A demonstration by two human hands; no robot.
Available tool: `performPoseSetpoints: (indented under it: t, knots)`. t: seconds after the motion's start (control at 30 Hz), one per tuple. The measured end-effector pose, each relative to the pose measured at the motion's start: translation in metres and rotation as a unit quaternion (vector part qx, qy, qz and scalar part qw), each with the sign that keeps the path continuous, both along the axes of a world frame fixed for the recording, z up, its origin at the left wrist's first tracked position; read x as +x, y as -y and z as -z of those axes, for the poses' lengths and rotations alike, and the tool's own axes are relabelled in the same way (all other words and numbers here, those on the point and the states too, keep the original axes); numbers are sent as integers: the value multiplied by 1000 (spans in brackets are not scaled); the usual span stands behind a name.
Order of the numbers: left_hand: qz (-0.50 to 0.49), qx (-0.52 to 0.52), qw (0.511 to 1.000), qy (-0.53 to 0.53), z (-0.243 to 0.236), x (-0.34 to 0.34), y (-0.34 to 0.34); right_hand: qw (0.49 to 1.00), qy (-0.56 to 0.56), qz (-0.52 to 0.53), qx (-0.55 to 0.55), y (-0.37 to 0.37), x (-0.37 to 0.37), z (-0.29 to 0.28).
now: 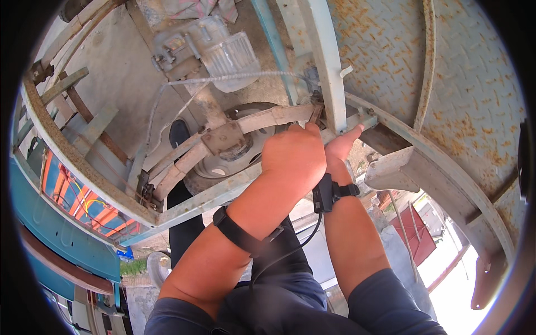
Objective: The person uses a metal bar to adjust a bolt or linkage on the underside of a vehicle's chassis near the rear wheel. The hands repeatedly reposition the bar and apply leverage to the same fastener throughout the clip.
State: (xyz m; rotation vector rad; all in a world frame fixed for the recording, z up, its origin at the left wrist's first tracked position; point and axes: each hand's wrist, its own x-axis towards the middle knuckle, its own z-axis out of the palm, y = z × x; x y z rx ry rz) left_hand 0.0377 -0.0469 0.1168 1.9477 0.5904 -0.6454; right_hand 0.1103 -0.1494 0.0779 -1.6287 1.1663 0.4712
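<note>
My left hand (293,151) is closed at the junction of a curved rusty metal band (251,120) and an upright pale-blue post (326,67); a small rusty piece shows at the fingertips, too indistinct to name. My right hand (343,145) lies just right of it against a pale metal rail (195,196), visible fingers stretched toward a bolted corner, partly hidden by the left hand. A bracket (220,139) on the band sits over a round grey wheel-like disc (206,173). Black straps are on both wrists.
A dusty motor unit (226,58) with a coiled cable stands behind the frame. Rusty tread plate (463,84) fills the upper right. At left are an angled frame, orange parts with wires (84,195) and a teal panel (67,234). My legs are below; a red panel (410,231) lies right.
</note>
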Motion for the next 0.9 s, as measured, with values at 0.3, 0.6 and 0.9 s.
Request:
performPoseSetpoints:
  t: [0.3, 0.6, 0.9]
  knots:
    - [97, -14, 995, -10, -30, 32, -16, 999, 9, 25, 20, 21, 1, 14]
    - [63, -4, 998, -16, -28, 26, -1, 996, -26, 21, 77, 25, 0, 11]
    - [15, -28, 999, -1, 5, -1, 2, 999, 27, 17, 12, 23, 0, 21]
